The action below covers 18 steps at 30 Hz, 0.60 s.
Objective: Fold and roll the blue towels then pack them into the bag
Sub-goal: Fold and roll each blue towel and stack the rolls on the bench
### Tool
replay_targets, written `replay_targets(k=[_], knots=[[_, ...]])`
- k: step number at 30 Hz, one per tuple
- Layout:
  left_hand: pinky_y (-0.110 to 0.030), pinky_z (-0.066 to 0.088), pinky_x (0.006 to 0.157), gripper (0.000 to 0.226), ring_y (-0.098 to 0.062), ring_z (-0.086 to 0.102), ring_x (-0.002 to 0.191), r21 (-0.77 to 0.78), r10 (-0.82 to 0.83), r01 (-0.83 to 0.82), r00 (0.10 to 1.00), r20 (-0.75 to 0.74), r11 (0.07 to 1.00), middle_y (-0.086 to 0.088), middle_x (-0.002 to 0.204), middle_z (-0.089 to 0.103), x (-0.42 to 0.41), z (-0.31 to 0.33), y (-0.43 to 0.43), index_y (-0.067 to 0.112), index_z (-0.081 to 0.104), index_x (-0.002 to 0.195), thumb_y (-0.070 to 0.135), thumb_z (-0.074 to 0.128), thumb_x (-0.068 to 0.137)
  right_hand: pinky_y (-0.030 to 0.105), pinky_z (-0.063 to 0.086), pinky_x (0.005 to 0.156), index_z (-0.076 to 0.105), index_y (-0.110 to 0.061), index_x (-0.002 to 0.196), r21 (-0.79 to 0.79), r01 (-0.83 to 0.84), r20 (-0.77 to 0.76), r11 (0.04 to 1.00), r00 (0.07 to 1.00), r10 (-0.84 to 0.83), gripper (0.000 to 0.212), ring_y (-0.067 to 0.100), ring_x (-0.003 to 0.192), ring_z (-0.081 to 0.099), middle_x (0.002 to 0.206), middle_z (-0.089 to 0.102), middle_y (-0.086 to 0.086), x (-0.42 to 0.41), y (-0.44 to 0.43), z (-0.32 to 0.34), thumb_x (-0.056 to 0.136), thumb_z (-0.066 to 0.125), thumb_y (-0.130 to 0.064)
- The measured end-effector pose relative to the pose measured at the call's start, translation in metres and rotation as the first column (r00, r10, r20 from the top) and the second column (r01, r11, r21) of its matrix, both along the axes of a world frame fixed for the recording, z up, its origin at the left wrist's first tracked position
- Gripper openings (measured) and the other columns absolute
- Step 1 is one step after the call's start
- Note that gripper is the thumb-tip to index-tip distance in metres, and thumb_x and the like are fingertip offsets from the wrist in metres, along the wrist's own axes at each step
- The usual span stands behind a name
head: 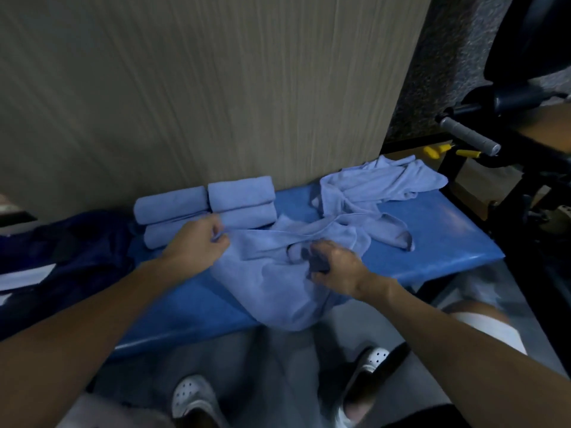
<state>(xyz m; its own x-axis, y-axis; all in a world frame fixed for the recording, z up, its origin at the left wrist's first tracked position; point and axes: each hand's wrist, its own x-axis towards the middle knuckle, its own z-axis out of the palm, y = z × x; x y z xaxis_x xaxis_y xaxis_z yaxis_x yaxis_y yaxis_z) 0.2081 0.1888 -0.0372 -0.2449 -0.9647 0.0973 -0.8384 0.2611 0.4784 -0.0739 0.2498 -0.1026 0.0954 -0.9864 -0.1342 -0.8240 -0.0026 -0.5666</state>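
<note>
- Holding the loose towel point(268, 282) as it lies crumpled on the near half of the bench point(432, 230), I note that part of it hangs over the front edge.
- Left hand point(197, 242): I pinch a hem of this towel between thumb and fingers, just beside the rolled towels point(210, 205).
- Right hand point(336, 267): my fingers curl round a bunch of cloth near the towel's middle.
- Four rolled towels lie in two pairs against the wall panel point(185, 88).
- An unfolded heap point(380, 183) sits at the bench's far right end. One strip of it reaches the towel I hold, and I cannot tell whether the two are tangled.
- The dark bag point(61, 254) lies left of the bench; its opening is not visible.
- Risk: spreading the towel with a sharp pull may drag the heap along, if the strip is caught.
- Risk: a leftward sweep of my left hand may nudge the finished rolls and loosen them.
- Risk: releasing either grip early may let the overhanging part slide the towel to the floor.
</note>
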Motion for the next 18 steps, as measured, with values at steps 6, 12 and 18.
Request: replay_targets(k=[6, 12, 18], knots=[[-0.034, 0.04, 0.058, 0.025, -0.019, 0.049, 0.06, 0.119, 0.084, -0.082, 0.996, -0.013, 0.989, -0.005, 0.062, 0.052, 0.031, -0.015, 0.02, 0.012, 0.048, 0.07, 0.017, 0.059, 0.091, 0.041, 0.04, 0.094, 0.053, -0.014, 0.114, -0.031, 0.243, -0.207, 0.969, 0.947, -0.244, 0.045, 0.029, 0.12, 0.05, 0.121, 0.056, 0.008, 0.026, 0.039, -0.007, 0.085, 0.064, -0.046], [-0.028, 0.032, 0.054, 0.033, -0.015, 0.045, 0.06, 0.116, 0.06, -0.05, 0.995, -0.084, 0.992, -0.003, 0.062, 0.048, 0.015, -0.013, 0.027, 0.014, 0.042, 0.063, 0.015, 0.056, 0.093, 0.032, 0.051, 0.079, 0.068, -0.016, 0.09, 0.181, 0.435, 0.018, 0.882, 0.895, -0.446, 0.033, 0.024, 0.097, 0.065, 0.094, 0.07, 0.003, 0.034, 0.067, -0.025, 0.079, 0.071, -0.047], [-0.029, 0.034, 0.057, 0.036, -0.015, 0.045, 0.06, 0.094, 0.029, -0.014, 0.988, -0.155, 0.995, -0.002, 0.061, 0.045, 0.005, -0.004, 0.027, 0.016, 0.039, 0.061, 0.016, 0.058, 0.092, 0.027, 0.039, 0.063, 0.057, -0.015, 0.065, 0.185, 0.581, 0.149, 0.793, 0.781, -0.607, 0.024, 0.03, 0.079, 0.063, 0.065, 0.055, 0.003, 0.035, 0.07, -0.025, 0.082, 0.068, -0.027]])
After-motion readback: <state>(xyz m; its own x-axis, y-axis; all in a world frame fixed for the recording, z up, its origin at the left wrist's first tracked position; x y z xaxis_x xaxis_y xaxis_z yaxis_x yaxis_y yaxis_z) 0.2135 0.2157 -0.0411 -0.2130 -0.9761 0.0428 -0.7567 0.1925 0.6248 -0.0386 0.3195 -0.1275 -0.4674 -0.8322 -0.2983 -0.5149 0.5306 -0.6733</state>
